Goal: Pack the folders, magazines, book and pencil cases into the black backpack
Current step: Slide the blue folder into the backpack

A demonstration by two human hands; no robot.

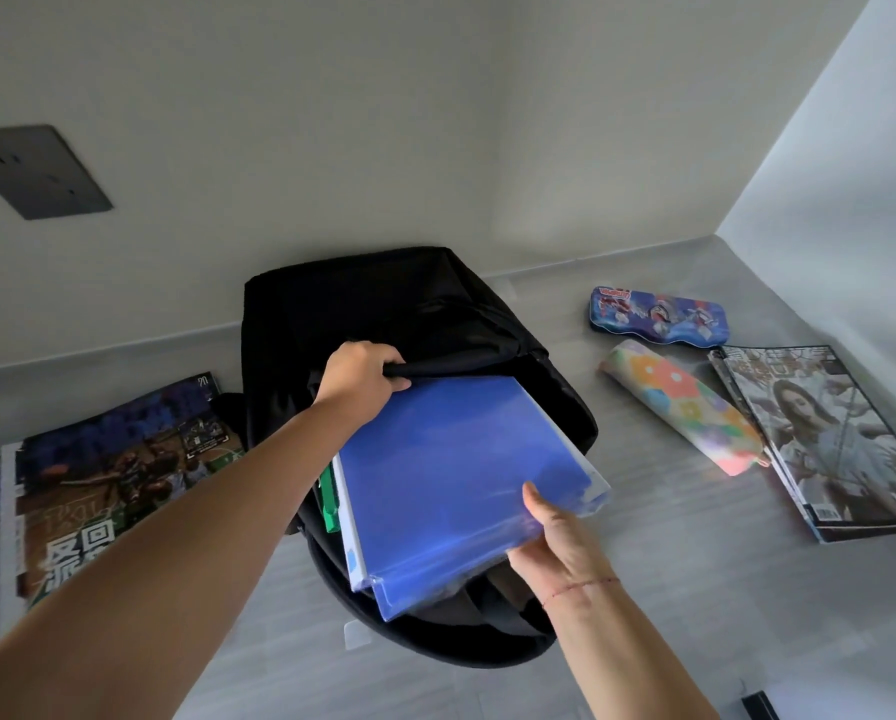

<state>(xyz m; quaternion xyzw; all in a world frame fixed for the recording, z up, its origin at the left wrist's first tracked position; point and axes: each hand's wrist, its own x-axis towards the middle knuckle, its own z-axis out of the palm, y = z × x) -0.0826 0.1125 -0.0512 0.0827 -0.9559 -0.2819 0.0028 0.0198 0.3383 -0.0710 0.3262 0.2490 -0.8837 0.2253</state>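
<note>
Backpack (383, 304) lies on the grey surface (669, 589), its far end close to the wall (331, 148), its mouth open toward us. Our left hand (360, 379) grips the upper lip of the mouth. Our right hand (555, 537) pinches the near right corner of the blue folder (451, 475), thumb on top. This folder is partly inside the mouth, and its near half is outside. At its left edge a green folder (327, 504) sits in the backpack. The left magazines (113, 485) lie just beside the backpack. At the right there is bare surface, then the floral case (685, 407), the blue case (659, 317) and the right magazines (825, 439).
</note>
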